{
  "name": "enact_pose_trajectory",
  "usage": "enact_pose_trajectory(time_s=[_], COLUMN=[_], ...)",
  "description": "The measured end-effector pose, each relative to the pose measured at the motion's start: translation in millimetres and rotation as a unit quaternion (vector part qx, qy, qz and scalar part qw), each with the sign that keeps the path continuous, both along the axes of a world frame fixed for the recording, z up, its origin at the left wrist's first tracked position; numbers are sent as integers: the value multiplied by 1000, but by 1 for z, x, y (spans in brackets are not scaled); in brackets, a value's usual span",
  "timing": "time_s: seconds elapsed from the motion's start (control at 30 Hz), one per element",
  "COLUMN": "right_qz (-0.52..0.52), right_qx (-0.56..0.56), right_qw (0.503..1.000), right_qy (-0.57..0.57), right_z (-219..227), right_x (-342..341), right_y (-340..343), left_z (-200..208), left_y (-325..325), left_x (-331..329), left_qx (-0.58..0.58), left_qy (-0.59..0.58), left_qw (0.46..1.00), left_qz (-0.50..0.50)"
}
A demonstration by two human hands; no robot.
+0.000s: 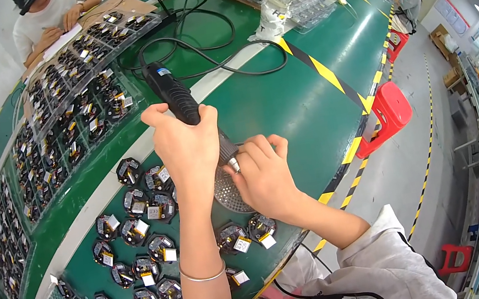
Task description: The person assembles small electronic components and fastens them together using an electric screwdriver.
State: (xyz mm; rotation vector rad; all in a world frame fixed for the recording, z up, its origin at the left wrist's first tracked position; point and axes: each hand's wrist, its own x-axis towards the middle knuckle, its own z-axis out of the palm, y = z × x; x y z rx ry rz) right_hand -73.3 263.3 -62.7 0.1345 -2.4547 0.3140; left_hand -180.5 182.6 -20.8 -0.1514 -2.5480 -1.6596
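the left hand grips the screwdriver, the right hand curls at its tip, grasp unclear, and a slip could scratch the perforated dome at the screwdriver's five o'clock.

My driver is black, with a silver tip. The counter is green, and its tape has black and yellow stripes. The round parts are black with white and yellow bits. My top is pale grey with black pictures. My bracelet is silver. The stool is bright red, the floor grey.
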Motion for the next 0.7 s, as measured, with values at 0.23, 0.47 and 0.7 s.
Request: enact_pose_trajectory(time_s=[0.23,0.47,0.7], right_qz=[21,58,64], right_qx=[-40,-153,-223], right_qw=[999,985,966], right_qy=[-17,-54,-113], right_z=[-4,-5,0], right_x=[5,8,14], right_y=[1,-2,0], left_z=[1,3,3], left_y=[0,2,4], left_x=[2,3,6], left_qx=[8,24,45], left_qy=[-5,-11,-18], left_qw=[1000,999,999], left_qz=[-18,-26,-25])
